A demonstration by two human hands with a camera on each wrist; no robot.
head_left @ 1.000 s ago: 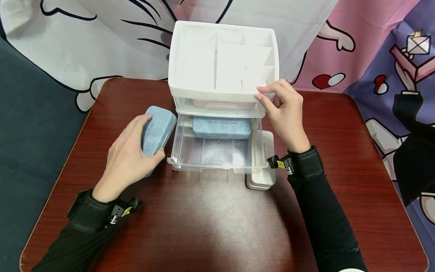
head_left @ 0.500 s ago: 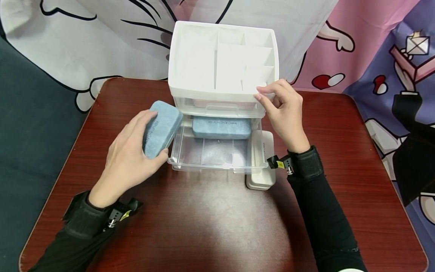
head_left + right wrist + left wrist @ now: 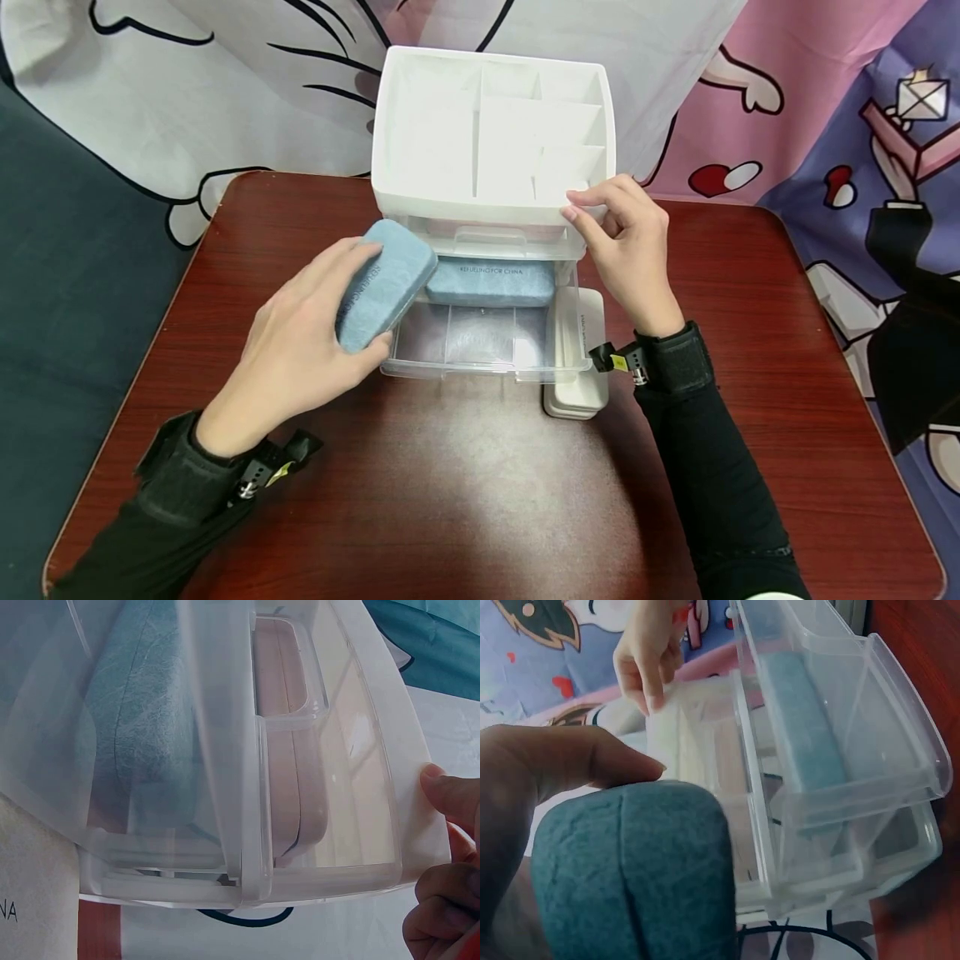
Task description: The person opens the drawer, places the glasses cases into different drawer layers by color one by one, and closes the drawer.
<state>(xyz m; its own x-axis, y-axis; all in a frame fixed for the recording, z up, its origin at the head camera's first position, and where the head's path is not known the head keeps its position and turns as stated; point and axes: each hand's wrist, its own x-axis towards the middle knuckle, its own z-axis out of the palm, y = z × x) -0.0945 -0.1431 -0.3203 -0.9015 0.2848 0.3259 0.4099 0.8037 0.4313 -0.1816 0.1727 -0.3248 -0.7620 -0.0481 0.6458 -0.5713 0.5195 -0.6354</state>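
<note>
My left hand [image 3: 296,333] grips a blue glasses case [image 3: 386,287], its thumb on the near end and fingers on the far end. That case is tilted over the left side of the pulled-out clear drawer [image 3: 483,337]. Inside the drawer, at the back, lies a second blue glasses case [image 3: 491,283] with printed lettering. The drawer belongs to a white storage box [image 3: 427,125] with a divided top tray. My right hand [image 3: 630,242] pinches the box's front right top corner between thumb and fingers. In the right wrist view a pink case [image 3: 304,780] shows through the upper drawer, which is pushed in.
A stack of off-white cases [image 3: 581,392] stands on the reddish-brown table [image 3: 480,492], beside the drawer's right side. A cartoon-print cloth [image 3: 247,75] hangs behind the table. Both wrists wear dark straps.
My left hand has carried the blue glasses case rightward, from beside the drawer to over its left side, tilting it a little more. My right hand has stayed at the box's corner.
</note>
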